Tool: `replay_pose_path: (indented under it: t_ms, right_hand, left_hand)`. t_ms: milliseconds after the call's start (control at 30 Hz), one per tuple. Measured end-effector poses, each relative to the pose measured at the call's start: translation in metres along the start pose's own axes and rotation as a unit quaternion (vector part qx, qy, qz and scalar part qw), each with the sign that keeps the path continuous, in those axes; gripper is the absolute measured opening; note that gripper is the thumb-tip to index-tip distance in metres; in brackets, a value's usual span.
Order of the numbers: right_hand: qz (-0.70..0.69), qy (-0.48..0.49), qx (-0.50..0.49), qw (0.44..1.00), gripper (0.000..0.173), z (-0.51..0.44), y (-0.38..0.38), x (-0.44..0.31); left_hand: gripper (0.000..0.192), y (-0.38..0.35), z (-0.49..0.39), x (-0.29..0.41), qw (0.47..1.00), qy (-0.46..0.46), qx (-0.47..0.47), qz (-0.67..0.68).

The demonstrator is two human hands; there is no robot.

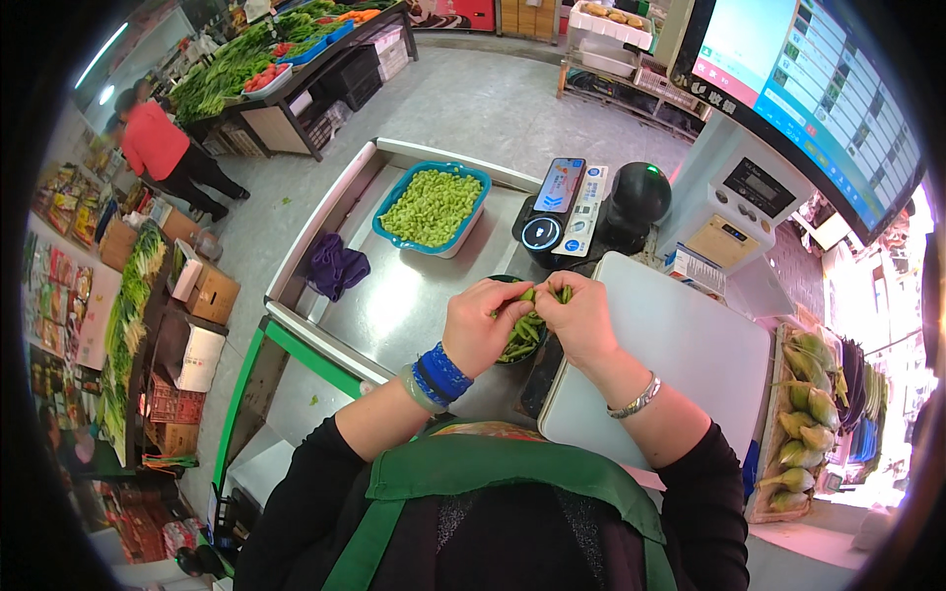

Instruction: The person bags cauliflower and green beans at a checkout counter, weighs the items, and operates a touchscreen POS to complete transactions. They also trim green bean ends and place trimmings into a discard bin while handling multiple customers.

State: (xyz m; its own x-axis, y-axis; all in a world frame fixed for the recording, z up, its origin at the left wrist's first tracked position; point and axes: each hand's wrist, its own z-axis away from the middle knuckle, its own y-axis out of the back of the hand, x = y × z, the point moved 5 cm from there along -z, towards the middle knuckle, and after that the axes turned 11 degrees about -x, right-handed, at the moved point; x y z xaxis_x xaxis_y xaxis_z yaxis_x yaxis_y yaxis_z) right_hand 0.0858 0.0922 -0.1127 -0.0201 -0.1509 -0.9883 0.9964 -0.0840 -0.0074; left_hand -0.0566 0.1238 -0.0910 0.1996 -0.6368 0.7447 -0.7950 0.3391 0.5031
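Observation:
My left hand [486,322] and my right hand [579,316] meet above a dark round bowl [520,360] of green bean pods [523,338]. A green pod [528,295] is pinched in my left fingertips, against the tips of my right hand. More pods [564,293] poke out of my right fist. Farther ahead on the metal counter [384,295] stands a blue-rimmed basin [484,177] heaped with shelled green beans [432,207]. My hands cover part of the bowl, and its fill level is hard to judge.
Purple cloth [338,267] lies at the counter's left. Right of the bowl is a white scale platform [665,347], with a payment device [550,210] and a black scanner [637,203] behind it. A large screen [813,103] overhangs the right. A person in red [155,140] stands far left.

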Motion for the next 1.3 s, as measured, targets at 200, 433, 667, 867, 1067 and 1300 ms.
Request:
replay_pose_path:
  t_ms: [200,433,667,867,1067,1300]
  right_hand:
    - [-0.014,0.004,-0.015,1.000,0.015,-0.002,0.000,0.000]
    - [-0.125,-0.037,-0.069,0.989,0.018,-0.004,-0.008,0.004]
    - [-0.116,-0.030,-0.087,0.989,0.019,-0.004,-0.008,0.008]
    - [-0.138,-0.060,-0.132,0.980,0.020,-0.006,-0.014,0.014]
    - [0.034,-0.001,-0.099,0.994,0.015,-0.011,-0.013,0.020]
    - [-0.136,-0.047,-0.053,0.988,0.015,-0.014,-0.004,0.019]
  left_hand:
    - [0.025,-0.011,0.008,-0.031,0.906,0.229,-0.067,0.351]
    - [0.028,-0.002,0.006,-0.019,0.968,0.144,-0.038,0.203]
    - [0.031,0.001,0.002,-0.008,0.997,0.032,-0.055,0.044]
    - [0.031,0.001,0.000,0.000,0.999,-0.007,-0.037,0.016]
    - [0.020,0.003,-0.002,-0.012,0.999,0.030,-0.013,0.007]
    - [0.021,0.046,-0.042,-0.129,0.982,0.163,0.086,-0.050]
